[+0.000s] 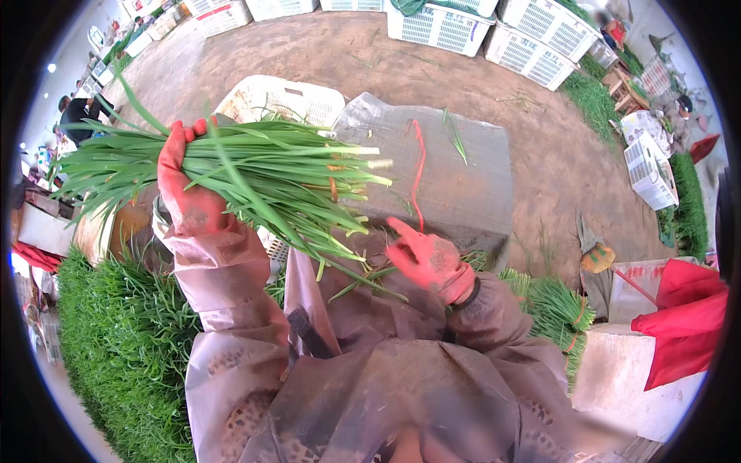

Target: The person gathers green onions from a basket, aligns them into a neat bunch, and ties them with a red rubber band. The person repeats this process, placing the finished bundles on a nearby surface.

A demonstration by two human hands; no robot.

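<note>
My left hand (194, 179), in a red rubber glove, grips a large loose bunch of Chinese chives (278, 168). Its pale cut ends point right and its green tips fan out to the left. My right hand (429, 254), gloved the same way, is below and right of those ends with its fingers apart, and I see nothing in it. Just beyond it, a red tie (418, 173) lies lengthwise on a grey sheet-covered work surface (474, 191). A few loose leaves (455, 138) lie there too. Some stalks hang from the bunch over my lap.
A white plastic crate (312, 104) stands behind the bunch. To my left is a dense mass of chives (127, 347); tied bundles (558, 307) lie at my right. Red cloth (689, 324) hangs beyond them. Crates (440, 29) line the far floor; another person (84, 116) sits far left.
</note>
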